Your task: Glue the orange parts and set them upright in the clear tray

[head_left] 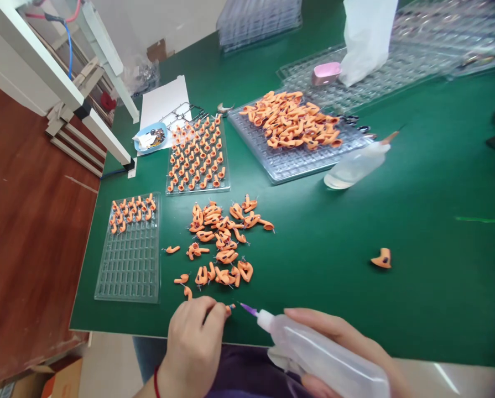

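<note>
The orange part (229,307) is small, mostly hidden in the left hand (193,337), which pinches it at the table's (438,287) near edge. The right hand (347,354) is wrapped around a squeeze bottle (322,359), its purple nozzle just beside the part. Squeezing too hard could flood the part or drip on the table; a slack pinch could let it twist. Loose parts (220,243) lie just beyond, and a tray (129,265) sits at the left edge.

open green table (417,232) right, orange parts pile (220,240) ahead, trays beyond
</note>
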Demonstrator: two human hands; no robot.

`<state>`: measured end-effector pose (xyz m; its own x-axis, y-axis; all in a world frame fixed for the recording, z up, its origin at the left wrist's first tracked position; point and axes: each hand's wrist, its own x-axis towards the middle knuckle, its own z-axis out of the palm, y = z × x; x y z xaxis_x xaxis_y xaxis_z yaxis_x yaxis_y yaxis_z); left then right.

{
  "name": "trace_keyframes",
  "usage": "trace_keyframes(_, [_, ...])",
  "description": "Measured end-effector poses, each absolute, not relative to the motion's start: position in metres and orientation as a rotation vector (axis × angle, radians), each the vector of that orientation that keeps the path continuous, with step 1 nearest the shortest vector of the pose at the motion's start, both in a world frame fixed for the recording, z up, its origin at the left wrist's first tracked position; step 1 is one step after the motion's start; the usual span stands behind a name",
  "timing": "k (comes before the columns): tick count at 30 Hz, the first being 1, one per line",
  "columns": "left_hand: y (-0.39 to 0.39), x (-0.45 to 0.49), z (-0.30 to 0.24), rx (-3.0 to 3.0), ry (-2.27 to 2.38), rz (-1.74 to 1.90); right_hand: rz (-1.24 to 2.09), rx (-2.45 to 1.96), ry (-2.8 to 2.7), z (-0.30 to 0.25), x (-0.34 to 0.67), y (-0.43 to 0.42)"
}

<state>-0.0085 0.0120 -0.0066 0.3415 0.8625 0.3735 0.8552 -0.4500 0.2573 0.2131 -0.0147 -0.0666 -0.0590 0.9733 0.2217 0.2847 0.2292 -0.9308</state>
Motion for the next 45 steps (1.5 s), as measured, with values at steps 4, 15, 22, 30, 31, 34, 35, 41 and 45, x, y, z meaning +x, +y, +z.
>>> trace_keyframes(4, [0.007, -0.004, -0.015, 2.499, 1.659, 0.755, 0.816, -1.184, -1.724, -0.078, 0.222, -0.013])
trace_keyframes(15, [0.007, -0.004, -0.016, 2.503, 1.648, 0.758, 0.776, -1.164, -1.772, -0.077, 0.225, -0.009])
trace_keyframes(22, [0.007, -0.004, -0.016, 2.498, 1.645, 0.76, 0.755, -1.161, -1.783, -0.077, 0.226, -0.008])
trace_keyframes(30, [0.008, -0.004, -0.016, 2.468, 1.653, 0.78, 0.771, -1.145, -1.794, -0.076, 0.229, -0.008])
trace_keyframes(31, [0.008, -0.004, -0.016, 2.465, 1.653, 0.779, 0.771, -1.142, -1.796, -0.076, 0.229, -0.008])
trace_keyframes(34, [0.008, -0.004, -0.016, 2.462, 1.649, 0.773, 0.737, -1.142, -1.799, -0.077, 0.227, -0.007])
trace_keyframes(35, [0.008, -0.004, -0.016, 2.465, 1.649, 0.771, 0.734, -1.144, -1.801, -0.077, 0.227, -0.007])
trace_keyframes(41, [0.008, -0.005, -0.017, 2.459, 1.658, 0.777, 0.779, -1.134, -1.78, -0.077, 0.229, -0.008])
trace_keyframes(45, [0.006, -0.003, -0.016, 2.412, 1.649, 0.789, 0.928, -1.081, -1.653, -0.073, 0.229, -0.005])
